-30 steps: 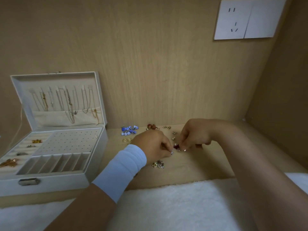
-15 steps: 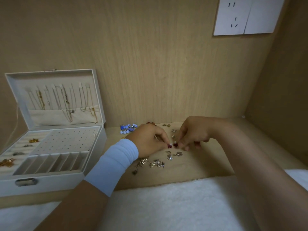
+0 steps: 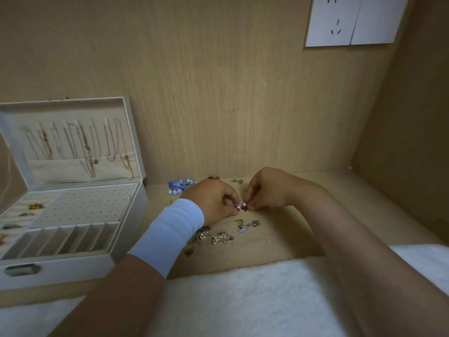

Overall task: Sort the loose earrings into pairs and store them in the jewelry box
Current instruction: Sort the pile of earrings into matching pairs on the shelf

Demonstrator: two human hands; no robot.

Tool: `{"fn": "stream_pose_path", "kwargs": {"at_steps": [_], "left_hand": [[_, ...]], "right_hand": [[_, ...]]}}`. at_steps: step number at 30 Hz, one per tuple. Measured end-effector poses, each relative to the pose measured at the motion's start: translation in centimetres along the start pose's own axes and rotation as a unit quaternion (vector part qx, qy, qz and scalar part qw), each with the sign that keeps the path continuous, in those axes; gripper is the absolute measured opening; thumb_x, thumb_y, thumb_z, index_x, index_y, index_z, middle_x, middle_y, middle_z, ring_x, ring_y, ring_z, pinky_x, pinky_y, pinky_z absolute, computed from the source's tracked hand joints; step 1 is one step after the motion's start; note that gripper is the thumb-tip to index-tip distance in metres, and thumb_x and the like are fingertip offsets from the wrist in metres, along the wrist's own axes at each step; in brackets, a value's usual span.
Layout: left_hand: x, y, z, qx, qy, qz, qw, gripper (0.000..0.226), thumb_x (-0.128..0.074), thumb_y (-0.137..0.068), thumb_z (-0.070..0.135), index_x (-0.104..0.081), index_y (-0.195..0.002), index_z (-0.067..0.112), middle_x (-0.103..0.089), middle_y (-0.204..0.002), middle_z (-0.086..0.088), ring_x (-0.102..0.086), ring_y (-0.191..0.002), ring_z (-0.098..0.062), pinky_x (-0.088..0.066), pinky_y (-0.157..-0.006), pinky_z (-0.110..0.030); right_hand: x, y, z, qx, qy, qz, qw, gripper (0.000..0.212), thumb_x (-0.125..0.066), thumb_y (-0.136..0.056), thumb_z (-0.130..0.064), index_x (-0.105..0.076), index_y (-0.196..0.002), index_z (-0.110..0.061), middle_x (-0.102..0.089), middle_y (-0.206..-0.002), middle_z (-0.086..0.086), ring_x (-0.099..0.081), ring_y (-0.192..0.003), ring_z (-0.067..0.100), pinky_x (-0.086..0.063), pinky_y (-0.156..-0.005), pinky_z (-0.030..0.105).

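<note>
Left hand (image 3: 213, 203) and right hand (image 3: 267, 190) both pinch small red earrings (image 3: 243, 207), held together right of the box (image 3: 73, 261). They have lifted off the pile (image 3: 221, 237), so a pair looks matched, ready to store

I cannot tell what the small red and pale piece (image 3: 243, 207) is between the fingers of the left hand (image 3: 213, 201) and the right hand (image 3: 267, 190); it is too small. The left hand covers part of the earrings (image 3: 203, 235). The jewelry box (image 3: 73, 267) is cut by the left edge, the wall socket (image 3: 352, 25) by the top edge.
</note>
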State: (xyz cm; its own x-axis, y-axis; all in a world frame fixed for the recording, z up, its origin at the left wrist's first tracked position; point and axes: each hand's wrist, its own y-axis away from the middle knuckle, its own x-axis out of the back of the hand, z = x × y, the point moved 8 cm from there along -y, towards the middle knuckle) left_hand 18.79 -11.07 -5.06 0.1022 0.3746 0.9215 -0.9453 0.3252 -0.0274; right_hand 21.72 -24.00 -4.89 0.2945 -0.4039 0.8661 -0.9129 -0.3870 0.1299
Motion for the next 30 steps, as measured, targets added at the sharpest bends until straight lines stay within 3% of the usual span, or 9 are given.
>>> {"fn": "stream_pose_path", "kwargs": {"at_steps": [3, 6, 10, 14, 18, 22, 25, 27, 30], "left_hand": [[0.8, 0.8, -0.3, -0.001, 0.036, 0.016, 0.999, 0.019, -0.07, -0.087, 0.037, -0.071, -0.105, 0.033, -0.067, -0.095, 0.018, -0.058, -0.083, 0.006, -0.042, -0.076, -0.014], [1.0, 1.5, 0.2, -0.015, 0.075, -0.017, 0.997, 0.013, -0.073, -0.083, 0.035, -0.075, -0.096, 0.033, -0.07, -0.089, 0.016, -0.053, -0.06, 0.014, -0.037, -0.061, -0.01], [0.0, 1.7, 1.1, -0.026, 0.037, -0.074, 0.996, 0.024, -0.08, -0.074, 0.042, -0.075, -0.096, 0.035, -0.07, -0.088, 0.018, -0.054, -0.059, 0.012, -0.042, -0.066, -0.014], [-0.5, 1.2, 1.0, -0.032, 0.015, -0.062, 0.997, 0.015, -0.079, -0.077, 0.039, -0.076, -0.091, 0.037, -0.068, -0.084, 0.021, -0.059, -0.073, 0.007, -0.054, -0.084, -0.028], [-0.4, 1.1, 1.0, -0.041, 0.019, -0.048, 0.998, 0.006, -0.075, -0.082, 0.032, -0.077, -0.087, 0.034, -0.071, -0.087, 0.02, -0.064, -0.084, 0.001, -0.055, -0.088, -0.032], [-0.4, 1.1, 0.8, -0.038, 0.026, -0.046, 0.998, 0.005, -0.074, -0.083, 0.033, -0.077, -0.087, 0.031, -0.072, -0.089, 0.018, -0.065, -0.085, 0.0, -0.055, -0.088, -0.03], [0.8, 1.5, 0.3, -0.028, 0.049, -0.027, 0.998, 0.008, -0.074, -0.084, 0.031, -0.078, -0.089, 0.027, -0.07, -0.086, 0.019, -0.062, -0.081, 0.007, -0.049, -0.082, -0.016], [2.0, 1.8, -0.1, -0.022, 0.057, -0.012, 0.998, 0.007, -0.074, -0.084, 0.029, -0.078, -0.089, 0.027, -0.067, -0.08, 0.022, -0.058, -0.075, 0.011, -0.042, -0.074, -0.009], [3.0, 2.4, -0.8, -0.01, 0.067, -0.023, 0.997, 0.008, -0.076, -0.083, 0.027, -0.077, -0.089, 0.033, -0.068, -0.079, 0.017, -0.06, -0.074, 0.005, -0.048, -0.076, -0.014]], "right_hand": [[0.9, 0.3, -0.4, 0.005, 0.009, 0.006, 1.0, 0.007, -0.079, -0.077, -0.022, -0.076, -0.077, -0.029, -0.067, -0.066, -0.011, -0.064, -0.063, 0.012, -0.048, -0.055, 0.021], [0.8, 1.3, -1.0, -0.012, 0.001, -0.071, 0.997, 0.013, -0.085, -0.072, -0.03, -0.077, -0.082, -0.027, -0.061, -0.055, -0.013, -0.053, -0.054, 0.01, -0.042, -0.055, 0.024], [-0.8, 2.3, -1.5, -0.038, 0.062, -0.158, 0.985, 0.025, -0.088, -0.069, -0.034, -0.076, -0.09, -0.028, -0.059, -0.056, -0.008, -0.051, -0.051, 0.01, -0.035, -0.05, 0.02], [-1.2, 2.0, -1.3, -0.045, 0.054, -0.143, 0.987, 0.02, -0.087, -0.071, -0.031, -0.077, -0.088, -0.025, -0.062, -0.057, -0.01, -0.053, -0.05, 0.01, -0.036, -0.048, 0.02], [-1.2, 1.5, -1.5, -0.032, 0.044, -0.106, 0.993, 0.021, -0.086, -0.071, -0.032, -0.078, -0.084, -0.017, -0.068, -0.061, -0.008, -0.054, -0.047, 0.012, -0.044, -0.06, 0.027], [-1.1, 1.6, -1.9, -0.028, 0.04, -0.105, 0.993, 0.021, -0.084, -0.072, -0.032, -0.078, -0.082, -0.015, -0.074, -0.067, -0.004, -0.055, -0.049, 0.012, -0.046, -0.065, 0.03], [0.1, 2.0, -2.6, -0.022, 0.057, -0.09, 0.994, 0.02, -0.083, -0.073, -0.034, -0.078, -0.083, -0.018, -0.076, -0.075, 0.001, -0.053, -0.048, 0.01, -0.044, -0.062, 0.026], [0.3, 2.2, -3.6, 0.001, 0.06, -0.076, 0.995, 0.018, -0.085, -0.071, -0.035, -0.078, -0.083, -0.024, -0.075, -0.075, -0.002, -0.058, -0.059, 0.009, -0.046, -0.063, 0.025], [-1.0, 2.5, -5.1, 0.043, 0.071, -0.098, 0.992, 0.02, -0.089, -0.068, -0.03, -0.077, -0.083, -0.028, -0.069, -0.067, -0.009, -0.06, -0.063, 0.005, -0.044, -0.062, 0.02]]}}
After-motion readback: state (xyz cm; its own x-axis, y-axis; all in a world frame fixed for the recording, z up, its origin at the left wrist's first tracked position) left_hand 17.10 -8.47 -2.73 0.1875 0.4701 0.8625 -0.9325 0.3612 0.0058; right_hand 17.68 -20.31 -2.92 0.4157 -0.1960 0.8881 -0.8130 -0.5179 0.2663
